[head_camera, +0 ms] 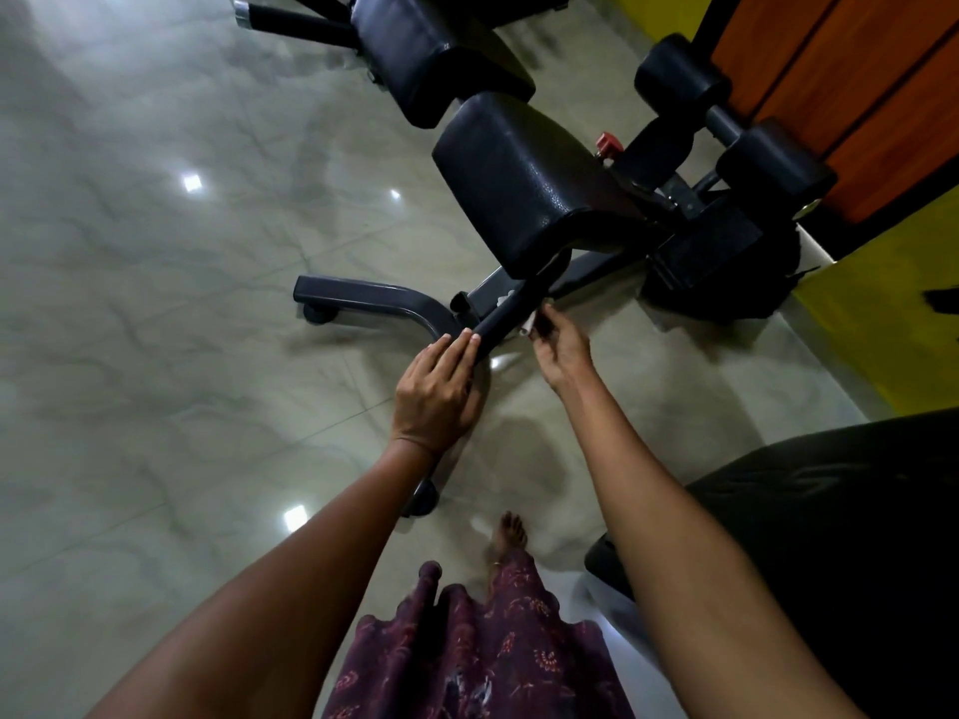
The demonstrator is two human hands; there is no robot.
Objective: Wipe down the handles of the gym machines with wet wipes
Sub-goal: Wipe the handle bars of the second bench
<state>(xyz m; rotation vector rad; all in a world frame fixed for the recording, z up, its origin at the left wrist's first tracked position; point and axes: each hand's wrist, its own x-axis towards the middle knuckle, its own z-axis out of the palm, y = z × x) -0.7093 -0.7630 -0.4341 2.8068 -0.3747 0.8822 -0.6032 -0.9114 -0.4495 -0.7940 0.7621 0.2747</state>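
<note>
A black foam handle [506, 316] sticks out from under the padded seat [524, 184] of a gym machine, slanting toward me. My left hand [436, 391] rests against the handle's near end with its fingers straight. My right hand [558, 345] pinches a small white wet wipe [529, 324] against the right side of the handle. Most of the wipe is hidden by my fingers.
The machine's grey base leg [363, 298] with a wheel lies on the glossy marble floor. Black foam rollers [680, 75] and a red knob [608, 143] sit behind the seat. Another padded bench [430, 49] stands further back. A black pad [830, 511] is at my right. My bare foot [511, 531] is below.
</note>
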